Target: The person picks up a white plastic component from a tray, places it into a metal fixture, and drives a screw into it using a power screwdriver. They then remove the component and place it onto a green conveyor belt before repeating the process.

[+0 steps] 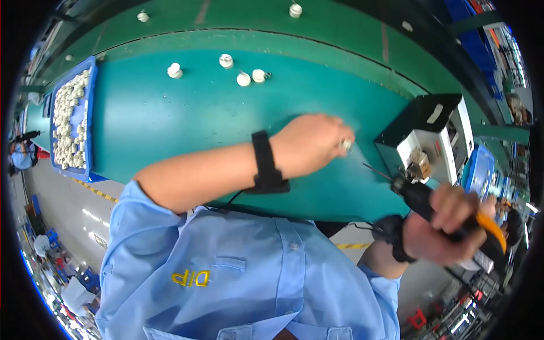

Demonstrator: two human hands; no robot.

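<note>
My left hand (311, 144) reaches over the green mat, its fingers pinched around a small white round part (346, 145) that is partly hidden and blurred. At the right, my right hand (442, 232) is wrapped around a black electric screwdriver (416, 195) with an orange end. The screwdriver's thin bit points up and left toward the white part, with a gap between them. Both wrists wear black straps. Farther off on the mat lie several similar white round parts, such as one (175, 71) at the left and a pair (243, 79) near the middle.
A blue tray (92, 113) full of white parts stands at the far left. On the right is a black-and-white box-shaped device (419, 116) with an open front, close to the screwdriver. Behind the mat runs a green ledge (243, 20) with a few white parts on it.
</note>
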